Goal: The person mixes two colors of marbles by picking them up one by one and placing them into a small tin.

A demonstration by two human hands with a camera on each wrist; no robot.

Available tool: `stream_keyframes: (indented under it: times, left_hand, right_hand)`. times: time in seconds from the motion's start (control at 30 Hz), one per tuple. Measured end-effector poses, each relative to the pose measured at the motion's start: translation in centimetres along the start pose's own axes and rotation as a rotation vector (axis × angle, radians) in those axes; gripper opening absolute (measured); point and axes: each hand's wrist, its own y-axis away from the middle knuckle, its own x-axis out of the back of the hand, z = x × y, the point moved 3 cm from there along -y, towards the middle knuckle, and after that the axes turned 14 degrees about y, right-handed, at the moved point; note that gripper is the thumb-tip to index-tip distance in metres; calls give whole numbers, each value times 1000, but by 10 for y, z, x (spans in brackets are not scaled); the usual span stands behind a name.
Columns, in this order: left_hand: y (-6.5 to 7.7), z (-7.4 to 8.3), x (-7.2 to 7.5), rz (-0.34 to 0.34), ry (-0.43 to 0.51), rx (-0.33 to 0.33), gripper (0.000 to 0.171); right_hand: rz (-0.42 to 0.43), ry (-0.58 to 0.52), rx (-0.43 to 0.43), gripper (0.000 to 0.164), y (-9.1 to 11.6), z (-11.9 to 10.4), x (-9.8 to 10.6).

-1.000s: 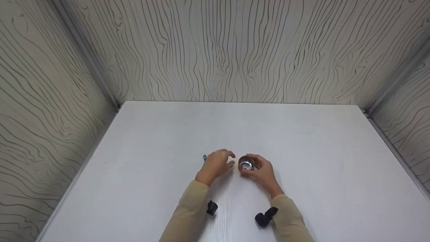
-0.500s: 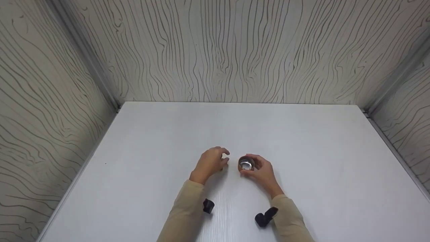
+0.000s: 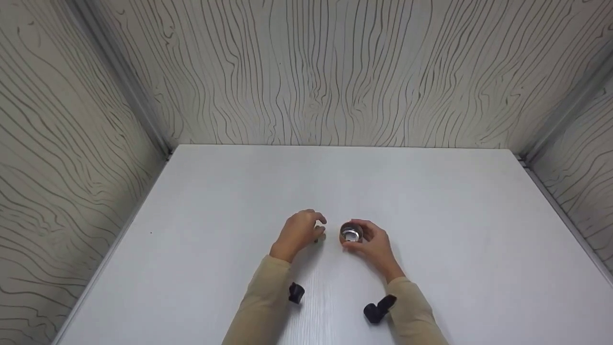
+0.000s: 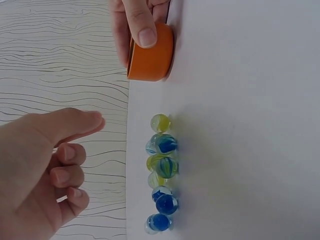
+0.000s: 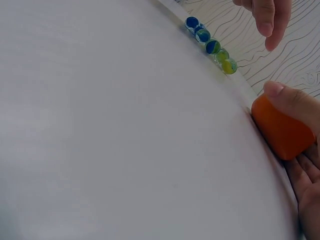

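An orange cup (image 4: 151, 57) with a shiny metallic inside stands upright on the white table. My right hand (image 3: 376, 245) grips it from the right side, thumb on the near wall. Several glass marbles lie close together left of the cup, among them a yellow marble (image 4: 160, 123), a deep blue marble (image 4: 166, 204) and a blue-green marble (image 5: 212, 47). Over them hovers my left hand (image 3: 298, 234), its fingers loosely bent, with nothing seen between them in the left wrist view. That hand hides most of the marbles in the head view.
The white table (image 3: 230, 191) reaches back to a wood-grain patterned wall (image 3: 306, 72). A similar panel (image 3: 62, 167) rises at the left. Black wrist cameras (image 3: 378, 310) hang by both sleeves, low over the table.
My left hand has drawn back leftward from the cup and stays nearly still over the last half second. It now covers a marble that showed at its left. The right hand keeps holding the cup.
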Motion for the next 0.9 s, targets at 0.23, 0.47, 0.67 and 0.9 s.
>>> stream_keyframes:
  times: [0.23,0.47,0.67,0.9]
  left_hand:
    - [-1,-1,-6,-20,-44,-4,16]
    - [-2,-4,-12,-22,-72,-14,15]
    - [-2,-6,-16,-29,-52,16,16]
    - [-1,-10,-19,-13,-88,-7,15]
  right_hand:
    - [-10,-44,-8,60,0,1,0]
    - [-8,-46,2,60,-1,0,2]
    - [-8,-19,-2,60,0,-1,2]
    - [-9,-15,-17,61,0,0,1]
